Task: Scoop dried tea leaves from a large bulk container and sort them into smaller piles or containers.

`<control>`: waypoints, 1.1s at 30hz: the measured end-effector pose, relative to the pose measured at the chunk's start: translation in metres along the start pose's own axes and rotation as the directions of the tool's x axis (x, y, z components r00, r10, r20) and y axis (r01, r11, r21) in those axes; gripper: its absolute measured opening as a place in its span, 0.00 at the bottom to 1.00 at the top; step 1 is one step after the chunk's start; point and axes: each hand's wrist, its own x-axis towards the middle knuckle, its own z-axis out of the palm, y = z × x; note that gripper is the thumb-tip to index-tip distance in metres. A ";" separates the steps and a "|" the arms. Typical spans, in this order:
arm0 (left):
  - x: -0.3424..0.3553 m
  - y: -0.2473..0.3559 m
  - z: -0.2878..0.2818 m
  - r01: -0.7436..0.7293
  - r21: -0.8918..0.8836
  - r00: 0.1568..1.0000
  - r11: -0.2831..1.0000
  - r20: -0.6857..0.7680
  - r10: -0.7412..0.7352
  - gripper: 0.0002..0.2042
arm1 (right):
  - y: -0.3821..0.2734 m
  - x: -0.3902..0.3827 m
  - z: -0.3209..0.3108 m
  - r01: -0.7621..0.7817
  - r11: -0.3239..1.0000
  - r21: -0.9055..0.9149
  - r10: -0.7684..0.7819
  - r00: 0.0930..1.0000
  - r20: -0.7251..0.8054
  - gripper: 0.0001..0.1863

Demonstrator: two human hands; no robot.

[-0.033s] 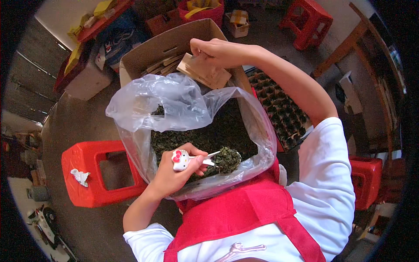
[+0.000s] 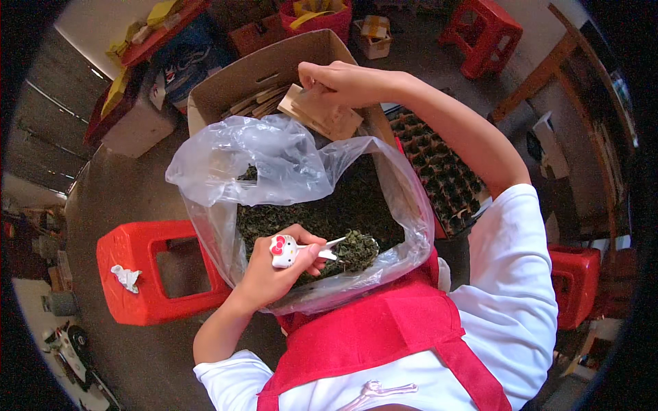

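My left hand (image 2: 274,270) is closed round a white spoon (image 2: 331,248) whose handle ends in a cat-shaped head with a red bow. In its bowl sits a heap of dark green dried leaves (image 2: 356,251). The spoon is just above more crumbled leaves (image 2: 288,222), which fill a clear plastic bag (image 2: 411,198) set open in front of me. Beyond the bag, my right hand (image 2: 336,82) has its fingers pinched at the upper end of some flat tan paper packets (image 2: 319,113). How many packets it grips is hidden.
A cardboard box (image 2: 274,65) holds further packets behind the bag. Right of it lies a dark tray with rows of small cells (image 2: 442,164). A red plastic stool (image 2: 130,274) with crumpled white paper stands at left; another red stool (image 2: 480,34) is at the far right.
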 end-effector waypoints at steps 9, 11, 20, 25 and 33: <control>-0.001 -0.002 -0.003 -0.004 -0.028 1.000 1.000 -0.028 0.004 0.10 | -0.015 -0.008 -0.006 0.054 0.890 -0.453 -0.074 0.997 -0.027 0.06; -0.001 -0.004 -0.004 0.003 -0.050 0.999 0.999 -0.048 -0.005 0.10 | -0.031 -0.010 -0.013 -0.079 0.909 -0.408 0.082 0.997 -0.011 0.09; -0.005 -0.001 -0.001 -0.014 -0.043 0.994 0.999 -0.105 0.010 0.08 | -0.042 -0.034 -0.009 -0.032 0.945 -0.326 0.038 0.999 0.012 0.26; -0.010 -0.003 -0.004 -0.046 -0.065 0.983 0.997 -0.181 0.034 0.08 | -0.049 -0.058 -0.030 -0.056 0.957 -0.285 0.021 0.992 -0.128 0.24; -0.032 -0.002 -0.032 -0.104 0.016 0.895 0.994 -0.435 0.100 0.10 | -0.127 -0.118 -0.016 0.286 0.958 -0.029 -0.287 0.944 -0.160 0.20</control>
